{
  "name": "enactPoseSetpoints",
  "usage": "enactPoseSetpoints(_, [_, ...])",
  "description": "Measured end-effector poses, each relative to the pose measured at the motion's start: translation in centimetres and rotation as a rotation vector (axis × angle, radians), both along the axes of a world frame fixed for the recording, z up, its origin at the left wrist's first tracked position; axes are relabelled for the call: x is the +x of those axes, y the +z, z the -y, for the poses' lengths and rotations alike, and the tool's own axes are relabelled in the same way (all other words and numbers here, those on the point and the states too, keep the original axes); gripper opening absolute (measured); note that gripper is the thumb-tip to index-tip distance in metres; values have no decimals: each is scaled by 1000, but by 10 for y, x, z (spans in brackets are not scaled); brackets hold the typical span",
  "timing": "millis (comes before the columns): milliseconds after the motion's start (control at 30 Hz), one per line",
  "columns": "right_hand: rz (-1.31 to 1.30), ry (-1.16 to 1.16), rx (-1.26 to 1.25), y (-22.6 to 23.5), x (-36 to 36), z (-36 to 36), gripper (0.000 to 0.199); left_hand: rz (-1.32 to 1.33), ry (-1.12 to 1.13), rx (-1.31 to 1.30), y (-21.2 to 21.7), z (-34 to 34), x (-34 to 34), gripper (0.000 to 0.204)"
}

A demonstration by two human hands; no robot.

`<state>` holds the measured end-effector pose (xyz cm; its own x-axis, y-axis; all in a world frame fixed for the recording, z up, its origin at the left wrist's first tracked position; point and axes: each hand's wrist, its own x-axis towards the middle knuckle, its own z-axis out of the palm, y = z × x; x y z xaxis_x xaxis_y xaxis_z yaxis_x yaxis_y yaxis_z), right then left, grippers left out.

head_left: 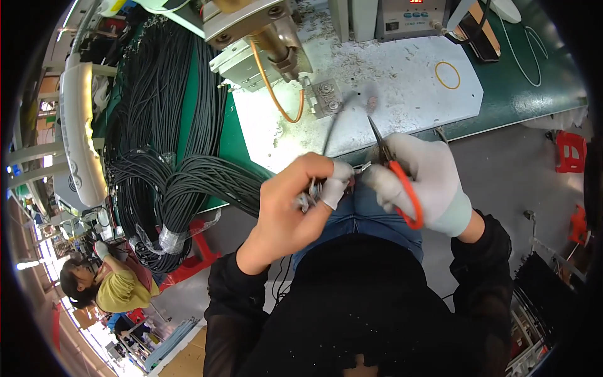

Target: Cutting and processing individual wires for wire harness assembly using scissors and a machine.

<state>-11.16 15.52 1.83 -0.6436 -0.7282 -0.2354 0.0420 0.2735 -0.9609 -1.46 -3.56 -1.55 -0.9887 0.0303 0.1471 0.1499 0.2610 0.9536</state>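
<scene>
in the head view, it's tight work above the lap: the left hand [286,204], white covers on thumb and fingertip, is closed round a cluster of silvery cable ends [305,202], while the gloved right hand [433,179] is wrapped round red-handled scissors [406,193], blades up and out toward the pale metal plate [270,135]. and here's the danger, as i read it: those fingertips sit very near each other, so a slip of the scissors could nick a glove or a wire that should be left alone. the black cable bundle [217,179] trails off the left side of the bench, and its weight, i'd judge, could tug the ends out of line if the pinch loosens. now the lie of it! the cluster is inside the left palm and fingers, one small bright tip [363,168] poking out past the thumb toward the right fingertips; whether those touch it, i cannot tell. the scissor blades reach beyond it, farther from the body.
</scene>
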Motion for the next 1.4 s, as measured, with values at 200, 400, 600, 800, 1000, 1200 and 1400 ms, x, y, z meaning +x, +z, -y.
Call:
enactPoseSetpoints(200, [648,-59,-129,-18,3,-9,20,-259,-49,-317,-5,-12,2,25])
enactPoseSetpoints(400, [-383,-72,-134,-31,16,-8,16,112,-18,357,-7,-14,5,23])
enactPoseSetpoints(600, [267,41,-26,-12,9,-6,14,117,-38,314,-5,-13,9,19])
enactPoseSetpoints(800, [356,139,-116,-10,9,-9,21,-58,-138,195,-6,-11,4,15])
enactPoseSetpoints(1000, [920,233,-137,-21,3,-12,25,-245,-354,-289,-2,6,4,31])
enactPoseSetpoints(1200, [897,101,-215,-20,14,-8,23,-287,-302,-275,-13,-2,7,29])
enactPoseSetpoints(1400, [-530,-66,-209,-32,20,8,10,281,29,747,-5,-18,7,18])
